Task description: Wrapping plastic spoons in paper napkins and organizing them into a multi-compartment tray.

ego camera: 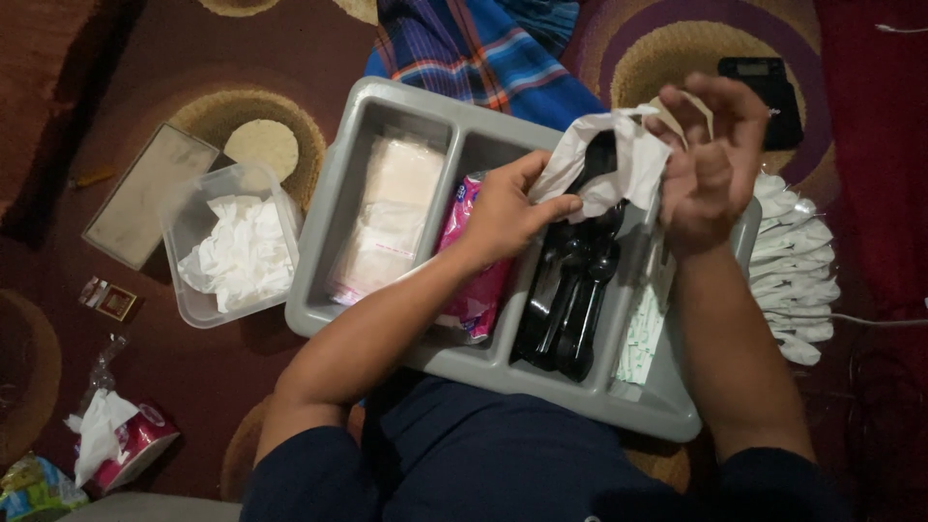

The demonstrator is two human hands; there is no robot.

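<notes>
Over the grey tray on the lap, the left hand pinches a white napkin around a black spoon while right hand fingers pinch its far edge taut

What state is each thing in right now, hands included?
Left hand: fingers pinching the white napkin.
Right hand: gripping the napkin's other end.
White napkin: partly wrapped round a black utensil.
Grey divided tray: compartments filled.
Black spoons: lying loose in tray.
Clear tub: uncovered, holding crumpled tissue.
</notes>
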